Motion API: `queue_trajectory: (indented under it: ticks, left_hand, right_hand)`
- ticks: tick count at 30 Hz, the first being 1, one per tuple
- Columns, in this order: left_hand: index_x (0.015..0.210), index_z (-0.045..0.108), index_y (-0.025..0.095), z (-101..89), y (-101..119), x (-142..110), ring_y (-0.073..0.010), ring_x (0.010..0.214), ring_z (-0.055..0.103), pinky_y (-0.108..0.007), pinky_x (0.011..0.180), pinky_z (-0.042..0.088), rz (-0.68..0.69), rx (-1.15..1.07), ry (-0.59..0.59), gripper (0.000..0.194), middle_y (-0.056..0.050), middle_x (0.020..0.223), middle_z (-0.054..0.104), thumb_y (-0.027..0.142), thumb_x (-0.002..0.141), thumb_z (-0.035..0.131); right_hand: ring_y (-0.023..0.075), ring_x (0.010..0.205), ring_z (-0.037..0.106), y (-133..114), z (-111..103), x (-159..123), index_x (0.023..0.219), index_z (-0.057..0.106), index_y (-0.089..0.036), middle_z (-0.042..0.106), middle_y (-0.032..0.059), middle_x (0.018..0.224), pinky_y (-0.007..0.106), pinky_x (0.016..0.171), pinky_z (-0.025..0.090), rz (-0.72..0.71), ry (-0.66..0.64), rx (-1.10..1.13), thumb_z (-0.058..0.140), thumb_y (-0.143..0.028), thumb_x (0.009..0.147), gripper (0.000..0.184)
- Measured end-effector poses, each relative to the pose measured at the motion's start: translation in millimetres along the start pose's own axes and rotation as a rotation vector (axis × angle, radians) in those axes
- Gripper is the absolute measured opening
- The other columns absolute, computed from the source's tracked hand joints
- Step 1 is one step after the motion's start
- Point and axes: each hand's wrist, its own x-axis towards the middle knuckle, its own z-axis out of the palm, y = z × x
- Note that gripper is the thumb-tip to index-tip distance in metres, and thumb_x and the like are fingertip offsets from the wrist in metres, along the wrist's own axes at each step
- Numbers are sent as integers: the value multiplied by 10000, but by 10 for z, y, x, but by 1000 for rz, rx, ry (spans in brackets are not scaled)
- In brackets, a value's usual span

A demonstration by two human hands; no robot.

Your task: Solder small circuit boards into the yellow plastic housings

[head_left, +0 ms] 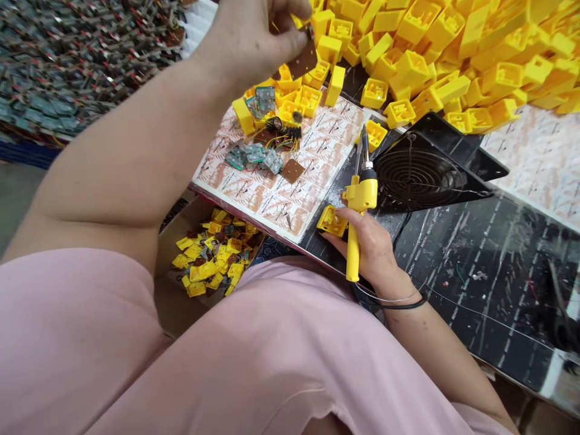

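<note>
Before us there is a tabletop (480, 254), black and stained at three o'clock, with a printed sheet (267, 202) covering its part toward eleven o'clock. At nine o'clock we see a strip of grey floor (18, 196).

We count one soldering iron (361, 193), yellow, its tip pointing near twelve o'clock. Our right hand (374, 248), between three and four o'clock, is closed around its handle, and the fingers hold also one yellow case (332, 221), just beside the iron. Our left hand (265, 42), near twelve o'clock, pinches one brown board (302, 60); a bit of yellow shows by these fingers, but we cannot tell if it is held too. On the sheet lies one loose brown square (292, 171), and near it about three green boards (256, 152) in a small group.

The yellow heap (435, 66) toward one o'clock has too many cases to count. One black fan (414, 169) stands between two and three o'clock, just beside the iron. At ten o'clock is a dense mass of circuit boards (77, 66), partly hidden by our left arm. A box (170, 296) at eight o'clock holds many yellow pieces (203, 272).
</note>
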Motion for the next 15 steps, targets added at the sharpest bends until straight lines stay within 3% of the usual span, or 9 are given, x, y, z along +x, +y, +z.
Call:
queue_trajectory:
  ticks: [1,3,6,9,12,15]
  left_hand:
    - [1298,651,-43,37,135,-84,-190,907,714,-403,784,570,-43,-54,32,483,-173,1100,806,195,906,500]
    - [1065,778,66,85,330,-219,-157,789,704,-362,712,581,-92,-163,71,304,-90,960,831,190,846,608]
    - [975,750,126,169,448,-418,-176,850,718,-353,725,585,-36,-254,132,230,-70,974,801,268,812,673]
    - [967,705,181,370,433,-760,-152,879,706,-306,719,559,57,-138,206,152,-54,975,766,269,871,627]
    - [967,703,211,649,329,-1212,-174,871,728,-345,796,594,232,120,55,181,-62,945,781,249,954,527]
    - [965,709,236,834,234,-1572,-206,943,757,-399,912,593,406,284,-129,249,-58,971,798,251,980,461]
  right_hand:
    - [248,911,753,-1,-8,-3,1430,560,-250,757,91,1098,337,788,601,9,2,10,735,-385,986,496]
    - [255,943,760,-12,-28,-9,1443,553,-258,758,91,1119,339,808,610,24,4,27,750,-398,976,526]
    - [257,946,766,-48,-67,-20,1447,548,-264,757,89,1125,337,800,614,29,-15,19,744,-436,979,536]
    - [250,908,762,-97,-135,-22,1444,552,-250,766,81,1067,349,805,617,7,-83,3,713,-457,1000,516]
    - [243,898,772,-153,-283,-5,1413,570,-236,785,80,1055,381,881,629,-27,-107,6,723,-519,981,539]
    - [206,836,781,-193,-515,-26,1305,640,-253,799,28,967,341,849,635,-9,5,8,827,-423,919,461]
